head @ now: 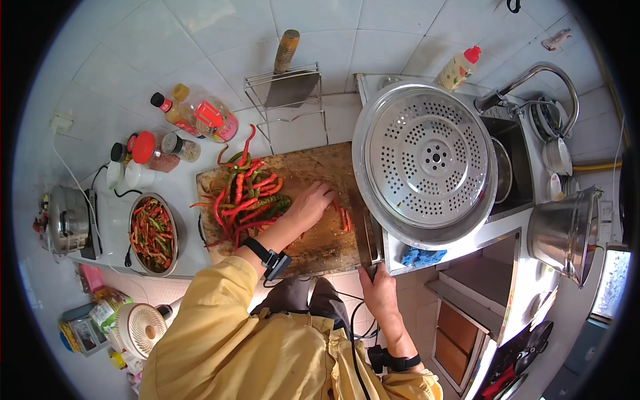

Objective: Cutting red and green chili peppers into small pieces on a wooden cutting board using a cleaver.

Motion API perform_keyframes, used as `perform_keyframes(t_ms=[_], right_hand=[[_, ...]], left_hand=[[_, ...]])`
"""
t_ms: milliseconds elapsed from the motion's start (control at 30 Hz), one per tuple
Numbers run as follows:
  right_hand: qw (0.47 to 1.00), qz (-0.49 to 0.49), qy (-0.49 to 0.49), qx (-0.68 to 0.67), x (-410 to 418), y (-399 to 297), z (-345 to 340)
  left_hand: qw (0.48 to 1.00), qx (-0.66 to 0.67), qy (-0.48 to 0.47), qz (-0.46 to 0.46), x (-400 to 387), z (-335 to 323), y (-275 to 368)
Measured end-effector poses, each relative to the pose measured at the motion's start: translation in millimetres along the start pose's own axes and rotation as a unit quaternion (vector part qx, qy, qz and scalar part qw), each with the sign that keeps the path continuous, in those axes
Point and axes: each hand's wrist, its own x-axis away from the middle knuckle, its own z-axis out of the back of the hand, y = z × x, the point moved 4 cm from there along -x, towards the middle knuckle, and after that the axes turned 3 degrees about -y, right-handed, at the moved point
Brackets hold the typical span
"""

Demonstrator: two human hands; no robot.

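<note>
On a worn wooden cutting board (320,165) lies a heap of long red and green chili peppers (245,200). My left hand (314,202) reaches over the board with its fingers curled, just right of the heap; whether a pepper is under the fingertips cannot be made out. A few cut red pepper pieces (345,219) lie to the right of those fingers. My right hand (380,290) grips the handle of a kitchen knife (362,230) at the board's right edge, its blade pointing away from me. An oval metal bowl (175,235) left of the board holds cut peppers (152,235).
A large metal basin (362,185) with a perforated steamer tray (425,155) stands close right of the knife, beside the sink (525,165). Behind the board are a wire knife rack (285,112) with a cleaver (292,89), bottles (180,117) and jars (150,152). A blue cloth (422,256) lies near the counter edge.
</note>
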Motion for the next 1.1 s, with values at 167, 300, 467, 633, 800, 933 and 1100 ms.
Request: perform_keyframes(t_ms=[167, 300, 467, 633, 800, 933, 1100], right_hand=[[1.0, -0.008, -0.015, 0.004, 2, 13, -4], [0.998, -0.025, -0.056, 0.028, 4, 13, -6], [0.995, -0.035, -0.086, 0.047, 6, 15, -5], [0.992, 0.011, -0.107, 0.073, 11, 7, -1], [0.988, 0.009, -0.124, 0.086, 9, 4, -2], [0.989, -0.016, -0.137, 0.054, 7, 2, -4], [0.992, -0.034, -0.108, 0.052, -2, 8, -33]], left_hand=[[0.999, 0.036, -0.009, 0.002, 36, -13, 40], [0.998, 0.033, 0.058, 0.016, 63, -31, 49], [0.991, 0.051, 0.12, 0.012, 70, -31, 49], [0.99, 0.066, 0.125, 0.004, 71, -35, 42], [0.991, 0.068, 0.118, -0.003, 73, -37, 41], [0.991, 0.068, 0.111, -0.005, 74, -35, 41], [0.993, 0.054, 0.101, -0.008, 75, -36, 41]])
